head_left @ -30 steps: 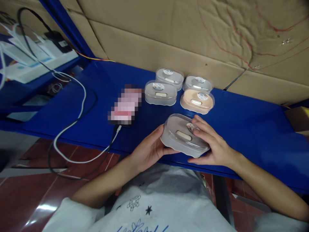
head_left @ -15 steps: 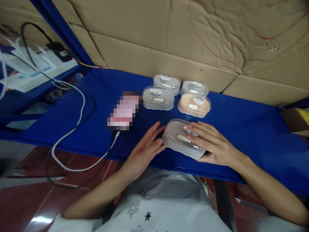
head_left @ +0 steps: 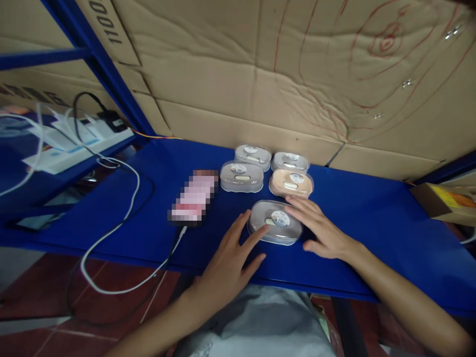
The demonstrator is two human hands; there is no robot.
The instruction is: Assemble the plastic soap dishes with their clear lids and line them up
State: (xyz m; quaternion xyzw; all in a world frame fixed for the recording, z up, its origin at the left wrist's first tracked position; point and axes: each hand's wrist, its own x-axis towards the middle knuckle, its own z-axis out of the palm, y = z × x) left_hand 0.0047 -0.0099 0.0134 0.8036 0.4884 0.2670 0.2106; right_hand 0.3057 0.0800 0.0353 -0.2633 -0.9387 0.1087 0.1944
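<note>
A grey oval box with a clear lid and a round label [head_left: 260,214] lies flat on the blue shelf near its front edge. My left hand [head_left: 232,255] is open at the box's left and front side, its index finger reaching over the lid by the pale latch. At the right end, my right hand [head_left: 320,230] is open, fingertips at the lid's edge and thumb apart. Just behind stand a peach box [head_left: 277,186] and a grey box [head_left: 241,186], with two more grey boxes, one left [head_left: 253,157] and one right [head_left: 282,161], behind them.
A phone [head_left: 195,198], its screen blurred out, lies to the left with a white cable [head_left: 136,193] plugged in. Farther left is a power strip [head_left: 55,158] with plugs. Cardboard [head_left: 223,79] lines the back. An open carton [head_left: 427,203] sits at the far right.
The front box was tilted with my right hand around it; now it lies flat and that grip has loosened. My left hand has moved over its lid. The camera view has shifted upward.
</note>
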